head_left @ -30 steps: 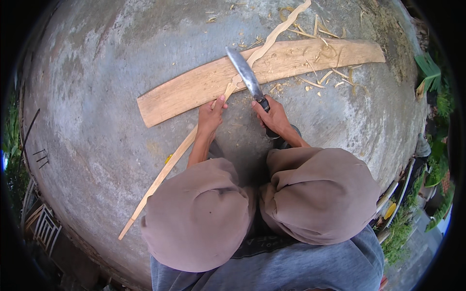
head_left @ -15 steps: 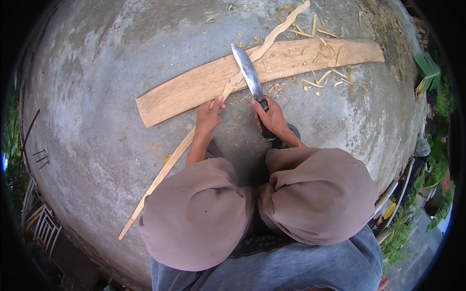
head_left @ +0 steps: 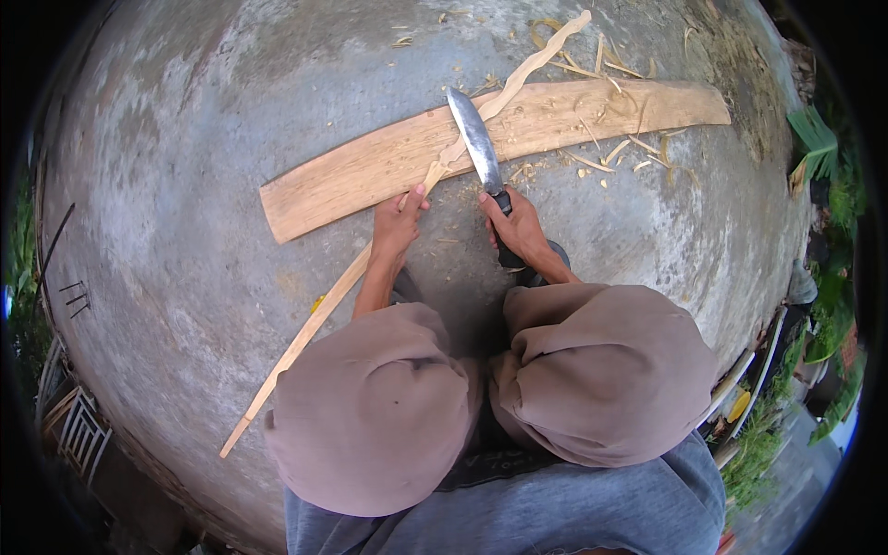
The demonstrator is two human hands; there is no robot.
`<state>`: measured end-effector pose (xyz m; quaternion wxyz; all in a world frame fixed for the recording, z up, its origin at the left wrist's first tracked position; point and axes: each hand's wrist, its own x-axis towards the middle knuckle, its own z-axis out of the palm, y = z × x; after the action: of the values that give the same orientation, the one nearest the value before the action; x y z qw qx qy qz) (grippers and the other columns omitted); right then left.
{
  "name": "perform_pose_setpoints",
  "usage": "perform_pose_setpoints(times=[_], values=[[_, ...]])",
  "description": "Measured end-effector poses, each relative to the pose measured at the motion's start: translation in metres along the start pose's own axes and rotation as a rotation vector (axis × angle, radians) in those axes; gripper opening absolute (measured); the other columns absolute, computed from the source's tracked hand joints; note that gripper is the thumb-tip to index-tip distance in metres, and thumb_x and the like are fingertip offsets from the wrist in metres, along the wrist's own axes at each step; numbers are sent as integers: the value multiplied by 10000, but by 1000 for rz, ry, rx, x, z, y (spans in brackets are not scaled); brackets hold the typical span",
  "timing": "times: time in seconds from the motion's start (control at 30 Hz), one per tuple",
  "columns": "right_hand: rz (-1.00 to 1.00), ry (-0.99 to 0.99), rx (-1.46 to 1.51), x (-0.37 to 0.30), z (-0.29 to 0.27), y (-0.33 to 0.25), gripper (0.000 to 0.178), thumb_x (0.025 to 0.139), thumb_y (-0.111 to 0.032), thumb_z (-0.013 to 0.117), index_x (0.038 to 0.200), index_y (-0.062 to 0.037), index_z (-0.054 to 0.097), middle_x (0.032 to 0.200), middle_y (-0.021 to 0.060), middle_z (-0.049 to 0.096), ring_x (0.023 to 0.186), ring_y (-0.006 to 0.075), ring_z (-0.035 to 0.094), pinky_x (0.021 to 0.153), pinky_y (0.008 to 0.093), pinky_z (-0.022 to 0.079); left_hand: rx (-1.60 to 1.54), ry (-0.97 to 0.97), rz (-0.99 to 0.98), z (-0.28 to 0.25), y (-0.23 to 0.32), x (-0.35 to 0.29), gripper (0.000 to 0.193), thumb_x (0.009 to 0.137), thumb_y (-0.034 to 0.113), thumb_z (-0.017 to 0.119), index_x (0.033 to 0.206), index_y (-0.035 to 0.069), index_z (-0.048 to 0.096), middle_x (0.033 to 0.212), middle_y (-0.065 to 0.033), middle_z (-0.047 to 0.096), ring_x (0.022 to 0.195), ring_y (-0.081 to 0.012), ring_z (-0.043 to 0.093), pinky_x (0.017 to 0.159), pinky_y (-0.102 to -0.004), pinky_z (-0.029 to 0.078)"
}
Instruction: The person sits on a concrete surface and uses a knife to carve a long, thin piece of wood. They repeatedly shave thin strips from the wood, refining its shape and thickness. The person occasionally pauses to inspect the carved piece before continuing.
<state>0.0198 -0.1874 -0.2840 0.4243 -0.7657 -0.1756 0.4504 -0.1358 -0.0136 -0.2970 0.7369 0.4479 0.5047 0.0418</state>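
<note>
My left hand (head_left: 396, 227) is closed round a long, thin wooden strip (head_left: 319, 319). The strip's far part is carved in a wavy outline and lies across a wide wooden plank (head_left: 351, 182); its near end slants down to the left past my knee. In my right hand (head_left: 522, 227) is a large knife (head_left: 474, 139), held by its black handle. The broad steel blade points away from me, over the plank, just right of the narrow carved part of the strip. Whether the blade touches the wood I cannot tell.
Curled wood shavings (head_left: 638, 116) are scattered over the plank's right half and the concrete floor (head_left: 176, 213) around it. My bent knees (head_left: 606, 370) fill the near middle. Green plants (head_left: 814, 148) and pipes border the right edge; a white metal grille (head_left: 83, 433) is at lower left.
Almost nothing differs. The view has shifted slightly, and both hands keep their hold on the strip and the knife.
</note>
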Motion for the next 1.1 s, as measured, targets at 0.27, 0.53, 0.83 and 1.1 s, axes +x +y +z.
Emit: perform_pose_setpoints(times=[0.27,0.53,0.83,1.1], values=[[13,17,15,0,2,-1,404,1018,-376,685,977,14,586,679,110,629,525,172,621,511,344,501,21,-8,20,2,3,-3,471,997,500,716,912,42,645,644,108,348,496,-17,283,456,-216,251],[-143,-41,-271,-2,1,9,408,1017,-382,680,976,14,593,668,112,638,524,176,626,517,348,506,20,25,30,-3,0,-3,429,1004,458,715,878,49,684,667,66,423,523,-44,339,459,-238,270],[29,-29,-173,0,-15,-14,391,1020,-359,679,1014,27,619,652,99,623,525,166,624,517,351,514,34,1,35,0,0,-2,464,1010,491,699,923,39,644,628,110,338,498,-19,280,461,-219,246],[20,-37,-8,-6,1,0,385,1021,-355,684,988,23,612,653,85,617,521,161,598,509,349,497,17,14,26,-1,-1,0,426,1006,460,708,868,58,675,643,82,396,525,-42,329,463,-231,266]])
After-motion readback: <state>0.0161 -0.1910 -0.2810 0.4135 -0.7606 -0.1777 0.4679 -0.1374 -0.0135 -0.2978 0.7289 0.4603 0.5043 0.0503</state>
